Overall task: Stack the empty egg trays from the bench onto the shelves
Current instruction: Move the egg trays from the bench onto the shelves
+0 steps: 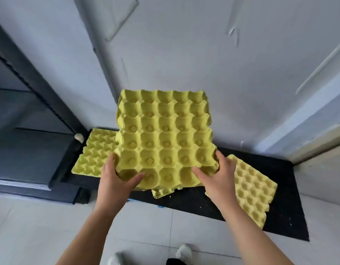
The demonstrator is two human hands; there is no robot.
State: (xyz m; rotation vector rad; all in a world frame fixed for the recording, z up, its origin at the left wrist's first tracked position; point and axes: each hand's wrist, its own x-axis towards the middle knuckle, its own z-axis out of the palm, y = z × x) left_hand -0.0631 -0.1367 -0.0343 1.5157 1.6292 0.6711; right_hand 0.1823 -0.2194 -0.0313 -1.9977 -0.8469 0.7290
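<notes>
Pickup done, carry next

My left hand (117,178) and right hand (217,175) pinch the yellow egg tray (165,138) at its near corners, thumbs on top, fingers curled round the edges. Next, I reckon, I carry it level to the shelves (31,150), left of my fingers

Dark shelf post (34,81) crowds the left tray (95,152) — wall (184,54) close behind.
</notes>
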